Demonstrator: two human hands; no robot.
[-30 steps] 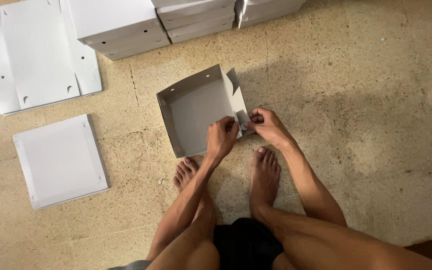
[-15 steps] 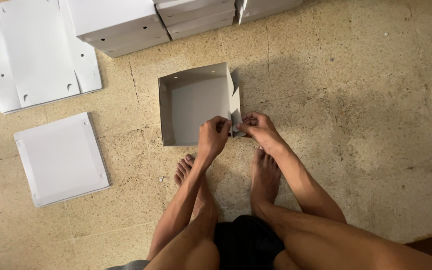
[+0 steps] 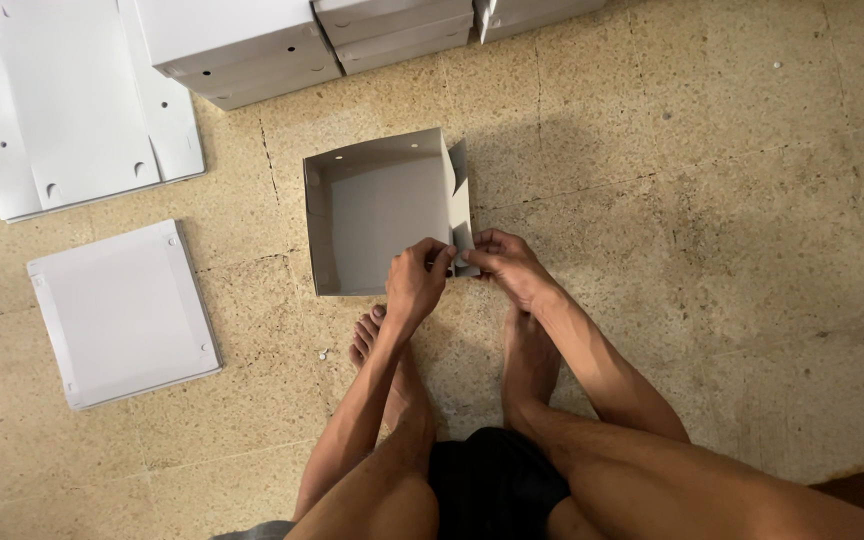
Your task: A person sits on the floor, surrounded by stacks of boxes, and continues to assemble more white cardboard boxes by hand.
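A flat sheet (image 3: 77,105) and lid (image 3: 122,312) lie on the floor (image 3: 732,250) at left. At middle sits the half-folded box (image 3: 377,212). The left hand (image 3: 415,280) and right hand (image 3: 505,265) both pinch its near right corner flap; best to press the crease square and hold that wall upright.

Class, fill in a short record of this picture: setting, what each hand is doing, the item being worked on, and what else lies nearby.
Setting: speckled stone floor, seen from above
Left hand: pinches the near right corner of the box
Right hand: pinches the same corner flap
Item: grey open-topped cardboard box, partly folded
Left of it: flat square panel; unfolded blank
Top edge: stacked finished boxes
Feet: bare, near the box
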